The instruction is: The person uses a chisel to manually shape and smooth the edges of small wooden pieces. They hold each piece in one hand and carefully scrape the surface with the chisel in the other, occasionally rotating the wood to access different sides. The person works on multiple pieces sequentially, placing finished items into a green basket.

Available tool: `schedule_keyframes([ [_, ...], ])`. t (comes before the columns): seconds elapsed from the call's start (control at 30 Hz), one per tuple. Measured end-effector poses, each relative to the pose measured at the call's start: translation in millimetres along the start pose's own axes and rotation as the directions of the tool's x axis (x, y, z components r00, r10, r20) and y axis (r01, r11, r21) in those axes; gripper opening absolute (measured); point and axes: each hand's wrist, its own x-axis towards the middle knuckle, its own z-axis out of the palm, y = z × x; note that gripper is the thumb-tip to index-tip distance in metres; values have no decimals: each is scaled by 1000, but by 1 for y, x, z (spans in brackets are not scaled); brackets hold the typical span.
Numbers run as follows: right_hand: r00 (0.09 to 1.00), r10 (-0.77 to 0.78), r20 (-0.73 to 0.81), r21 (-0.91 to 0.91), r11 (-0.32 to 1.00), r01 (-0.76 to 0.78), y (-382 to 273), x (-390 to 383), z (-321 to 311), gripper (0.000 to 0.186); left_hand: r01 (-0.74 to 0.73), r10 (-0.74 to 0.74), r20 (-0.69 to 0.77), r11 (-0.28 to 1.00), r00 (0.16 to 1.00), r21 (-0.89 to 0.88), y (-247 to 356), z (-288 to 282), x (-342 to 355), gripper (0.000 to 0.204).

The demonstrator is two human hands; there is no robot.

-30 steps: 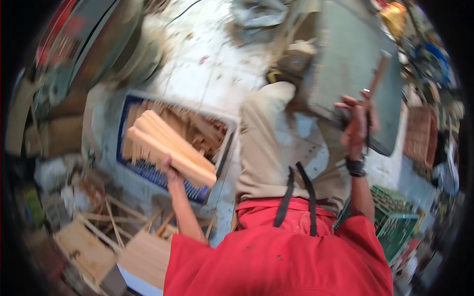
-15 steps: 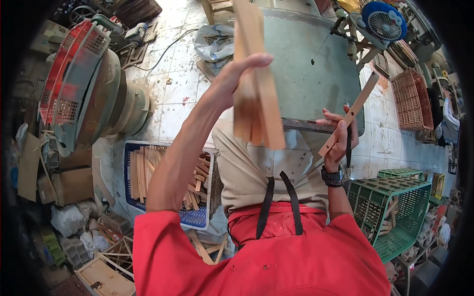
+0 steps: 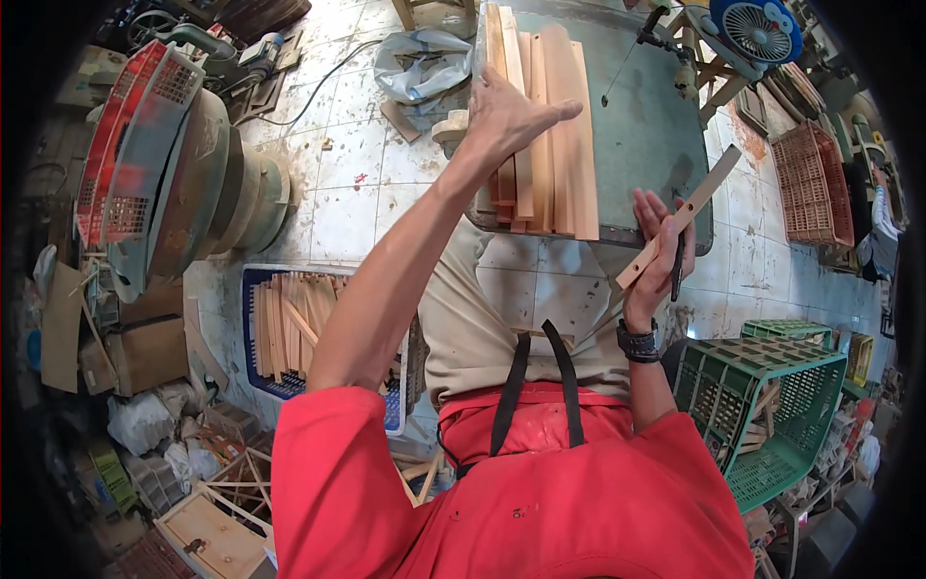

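Wooden strips [image 3: 564, 183] lie side by side in a bundle on the green-grey tabletop [image 3: 632, 135], their near ends at its front edge. Across them rests my left hand [image 3: 506, 118], open, with the thumb stretched out to the right; the strips' undersides are hidden. To the right, by the table's near corner, my right hand [image 3: 661, 256] is closed on a narrow wooden strip with dark holes [image 3: 712, 181], held at a slant. A thin dark pen-like tool [image 3: 679, 275] is also in that hand, its kind unclear.
At my left stands a blue crate [image 3: 253, 338] of wooden strips; at my right, a green crate [image 3: 772, 473] holds wood pieces. A blue fan [image 3: 757, 34] is at the far right, near a reddish-brown crate [image 3: 810, 183]. A plastic bag [image 3: 420, 68] lies beyond the table's left side.
The bundle of strips in my left hand has come down onto the tabletop, and that hand has spread over it. My right hand still holds the strip with holes, nearly in place.
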Motion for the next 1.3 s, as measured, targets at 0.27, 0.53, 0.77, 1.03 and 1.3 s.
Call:
schedule_keyframes([
  [0.27,993,-65,102,-142,987,80,5,-25,40,44,-230,133,-201,753,971,-616,-44,43,-59,69],
  [0.53,932,-90,351,-257,948,188,15,8,25,48,-202,-26,-356,783,934,-588,-49,14,-77,87],
  [0.77,972,-100,213,-216,965,146,38,49,-31,46,612,-608,-340,783,717,-110,-368,25,-310,61],
  [1.03,983,-90,163,-335,932,140,31,29,2,57,801,-768,-233,555,597,224,-442,92,-403,23],
  [1.3,971,-120,208,-173,972,157,30,34,-4,45,760,-737,-246,521,630,388,-424,88,-401,18],
])
